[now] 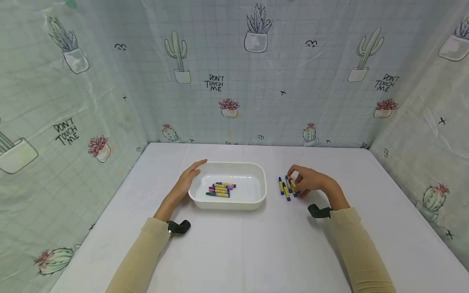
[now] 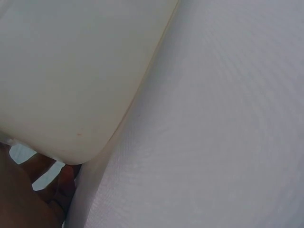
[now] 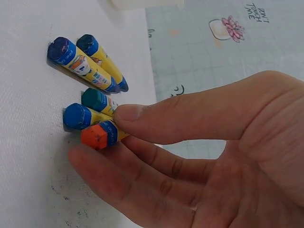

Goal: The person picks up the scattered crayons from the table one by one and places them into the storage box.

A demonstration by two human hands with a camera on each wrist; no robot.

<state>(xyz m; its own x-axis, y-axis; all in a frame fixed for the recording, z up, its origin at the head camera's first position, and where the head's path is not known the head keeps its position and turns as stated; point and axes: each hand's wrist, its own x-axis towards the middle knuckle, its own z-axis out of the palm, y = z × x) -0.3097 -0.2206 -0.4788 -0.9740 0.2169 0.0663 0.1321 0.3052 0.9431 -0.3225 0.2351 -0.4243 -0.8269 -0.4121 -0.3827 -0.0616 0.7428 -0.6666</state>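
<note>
My right hand [image 1: 309,179] is at the right of the table, pinching an orange oil pastel [image 3: 95,137] between thumb and fingers. Close against that one lie a blue pastel [image 3: 77,116] and a green pastel [image 3: 95,99]. Two more, a purple pastel [image 3: 80,64] and a dark-ended pastel [image 3: 102,59], lie just beyond, all in yellow and blue wrappers. My left hand [image 1: 185,181] rests against the left end of a white tray [image 1: 249,206], fingers stretched along its outer side near the far corner. Several pastels [image 1: 220,194] lie inside the tray's left half.
A white cloth covers the table [image 1: 234,248]. Behind and at both sides hangs a curtain [image 1: 234,61] printed with cacti. Dark wrist cameras [image 1: 319,211] stick out from both sleeves. Small dark smudges mark the cloth below the pastels in the right wrist view.
</note>
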